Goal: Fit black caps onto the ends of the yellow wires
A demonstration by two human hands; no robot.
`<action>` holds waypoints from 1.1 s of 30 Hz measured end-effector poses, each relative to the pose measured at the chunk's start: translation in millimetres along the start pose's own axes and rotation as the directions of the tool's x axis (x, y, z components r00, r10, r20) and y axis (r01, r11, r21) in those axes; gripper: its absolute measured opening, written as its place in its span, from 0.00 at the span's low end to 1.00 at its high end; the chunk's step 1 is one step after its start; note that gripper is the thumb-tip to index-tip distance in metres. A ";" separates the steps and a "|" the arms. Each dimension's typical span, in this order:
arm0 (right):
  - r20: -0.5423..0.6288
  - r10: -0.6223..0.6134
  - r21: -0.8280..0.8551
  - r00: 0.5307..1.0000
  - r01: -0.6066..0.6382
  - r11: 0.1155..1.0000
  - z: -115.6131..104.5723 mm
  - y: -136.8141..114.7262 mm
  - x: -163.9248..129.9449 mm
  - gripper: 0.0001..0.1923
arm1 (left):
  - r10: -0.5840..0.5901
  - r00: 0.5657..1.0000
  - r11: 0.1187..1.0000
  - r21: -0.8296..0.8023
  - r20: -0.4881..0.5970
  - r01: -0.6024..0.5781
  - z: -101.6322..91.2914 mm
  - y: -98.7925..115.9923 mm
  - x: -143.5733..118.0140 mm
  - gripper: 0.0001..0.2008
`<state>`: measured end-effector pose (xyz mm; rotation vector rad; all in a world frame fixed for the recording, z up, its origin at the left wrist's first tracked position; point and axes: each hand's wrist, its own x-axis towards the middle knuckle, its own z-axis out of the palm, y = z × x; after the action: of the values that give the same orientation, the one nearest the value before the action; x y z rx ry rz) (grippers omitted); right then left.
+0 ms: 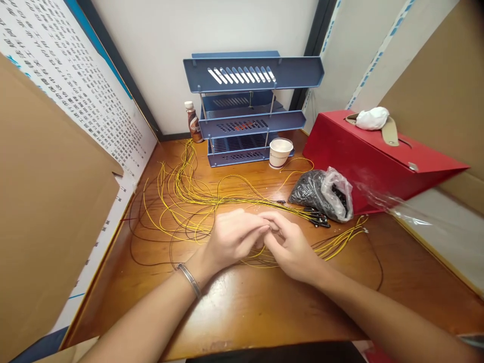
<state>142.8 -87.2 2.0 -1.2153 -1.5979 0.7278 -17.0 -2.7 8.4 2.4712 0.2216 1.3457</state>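
My left hand (236, 234) and my right hand (287, 244) meet fingertip to fingertip above the middle of the table. Both are closed in a pinch, and whatever is between the fingers is hidden. Behind and under them spreads a loose bundle of thin yellow and dark wires (189, 194). Several of these wires end in black tips (319, 218) to the right of my hands. Another bunch of yellow wires (342, 238) lies beside my right wrist. A clear plastic bag (319, 194) of small black parts rests just beyond the black tips, its mouth facing right.
A blue tiered file rack (253, 123) stands at the back, with a brown bottle (194, 123) on its left and a paper cup (280, 154) at its front right. On the right is a red box (378, 156) with white crumpled material (372, 118) on top. Cardboard (45, 212) borders the left.
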 end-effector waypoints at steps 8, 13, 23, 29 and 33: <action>-0.112 0.005 -0.062 0.994 -0.012 0.998 -7.6 -1.8 -0.3 0.10 | -0.118 0.979 0.985 0.108 -0.164 0.137 -3.4 -3.4 3.2 0.03; -0.144 -0.064 -0.225 0.988 0.031 0.974 -15.2 -9.3 1.5 0.08 | -0.178 0.969 0.969 0.138 -0.171 0.203 -5.5 -5.4 4.4 0.06; -0.188 -0.106 -0.301 0.976 0.045 0.953 -19.8 -7.5 0.2 0.08 | -0.186 0.969 0.965 0.153 -0.164 0.211 -7.1 -3.2 3.9 0.06; -0.194 -0.153 -0.298 0.969 0.091 0.950 -19.3 -13.1 -2.3 0.09 | -0.360 0.914 0.931 -0.017 -0.188 0.364 -5.8 -12.4 -10.2 0.13; -0.199 -0.185 -0.273 0.962 0.127 0.954 -16.8 -17.5 -3.7 0.08 | -0.429 0.892 0.903 -0.060 -0.142 0.425 -6.3 -14.5 -11.5 0.16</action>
<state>152.2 -97.9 22.1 -1.2876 -1.6116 0.2750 -28.3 8.9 -2.6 2.1240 0.7321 1.3243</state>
